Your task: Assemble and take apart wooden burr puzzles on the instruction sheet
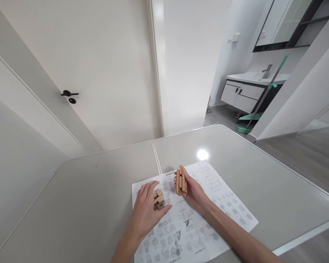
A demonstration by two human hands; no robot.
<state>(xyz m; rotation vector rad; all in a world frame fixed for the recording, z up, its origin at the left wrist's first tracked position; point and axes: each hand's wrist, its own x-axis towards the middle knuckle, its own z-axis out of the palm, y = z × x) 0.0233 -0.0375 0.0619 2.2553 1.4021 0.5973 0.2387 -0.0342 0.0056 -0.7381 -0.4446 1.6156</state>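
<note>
Already grouped bars [178, 184] are held by the right hand [194, 190], blocks [160, 199] left separate being widely ringed by the left hand [144, 209] toward the paper's [192, 241] left edge.

Wooden bars [178, 184] near wooden blocks [159, 199]

I see a white printed paper sheet [189, 211] on the flat grey table [98, 208]. Over its left part, pale notched wooden blocks [159, 199] sit within the curved left hand [146, 207]; to their right, the right hand [194, 191] holds brown wooden rods [181, 181]. Behind the table my feed shows a flat white door [112, 73], with a boxy white vanity [244, 91] back right
</note>
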